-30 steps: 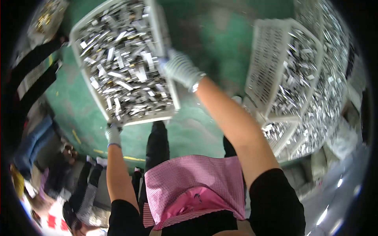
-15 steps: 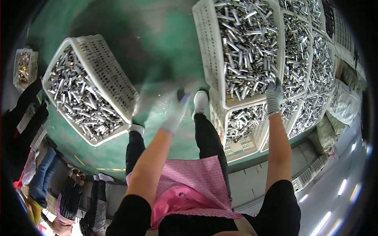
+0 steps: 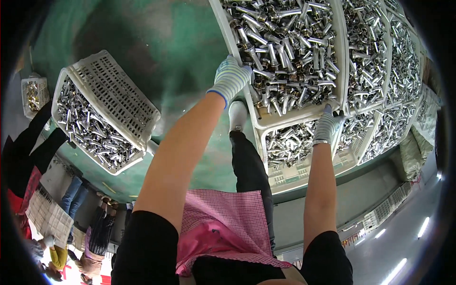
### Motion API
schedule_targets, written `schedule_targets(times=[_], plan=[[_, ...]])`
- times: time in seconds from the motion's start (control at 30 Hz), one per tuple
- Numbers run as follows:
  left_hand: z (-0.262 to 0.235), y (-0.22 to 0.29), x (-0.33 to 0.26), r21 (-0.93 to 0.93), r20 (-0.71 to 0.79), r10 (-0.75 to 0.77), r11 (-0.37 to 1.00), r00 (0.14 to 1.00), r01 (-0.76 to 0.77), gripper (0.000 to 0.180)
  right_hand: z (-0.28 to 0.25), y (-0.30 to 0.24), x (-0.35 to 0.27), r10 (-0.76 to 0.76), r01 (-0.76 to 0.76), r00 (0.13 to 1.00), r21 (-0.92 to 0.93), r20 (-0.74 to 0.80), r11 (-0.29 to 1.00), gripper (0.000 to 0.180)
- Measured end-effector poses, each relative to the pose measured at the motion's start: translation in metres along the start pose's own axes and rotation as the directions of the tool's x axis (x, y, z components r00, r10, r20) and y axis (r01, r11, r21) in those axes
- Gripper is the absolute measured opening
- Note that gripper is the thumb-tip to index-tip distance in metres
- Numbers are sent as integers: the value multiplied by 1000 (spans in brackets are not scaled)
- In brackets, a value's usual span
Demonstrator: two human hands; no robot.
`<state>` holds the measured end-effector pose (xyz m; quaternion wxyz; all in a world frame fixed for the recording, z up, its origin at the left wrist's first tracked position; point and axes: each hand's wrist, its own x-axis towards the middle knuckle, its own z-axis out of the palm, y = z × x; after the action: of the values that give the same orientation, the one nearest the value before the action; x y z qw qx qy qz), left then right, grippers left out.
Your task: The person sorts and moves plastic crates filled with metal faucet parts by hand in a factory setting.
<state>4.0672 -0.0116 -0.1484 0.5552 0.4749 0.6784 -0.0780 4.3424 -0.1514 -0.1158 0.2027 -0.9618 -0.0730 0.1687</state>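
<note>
My left hand (image 3: 230,79), in a striped knit glove, is closed over the left rim of a white plastic crate (image 3: 289,117). This crate is heaped with shiny metal tube fittings (image 3: 285,52) and sits above a lower crate. At its near right corner, my right hand (image 3: 327,125), gloved the same way, has its fingers hooked over the rim. Part of each hand's fingers is hidden by the rim. Just below the near rim, a partly filled white crate (image 3: 297,178) shows more fittings and some bare bottom.
More crates of metal fittings (image 3: 365,57) stand tightly side by side on the right. Another full, perforated crate (image 3: 111,92) rests on the green floor (image 3: 175,42) to the left. Pale sacks (image 3: 418,152) lie at far right. Several people (image 3: 90,237) are at lower left.
My left hand has moved right and up from over the floor onto the crate's left rim. My right hand stays by the near right corner. The upper crate looks larger and sits further left in view.
</note>
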Motion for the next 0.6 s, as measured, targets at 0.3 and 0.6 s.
schedule_targets(times=[0.3,0.6], plan=[[-35,-14,21,142,-52,134,982,990,-126,46,28,22,-66,90,-270,914,428,396,863,73],[-163,-85,51,266,-232,181,957,956,-117,49,87,-17,-58,-288,123,837,353,465,927,51]])
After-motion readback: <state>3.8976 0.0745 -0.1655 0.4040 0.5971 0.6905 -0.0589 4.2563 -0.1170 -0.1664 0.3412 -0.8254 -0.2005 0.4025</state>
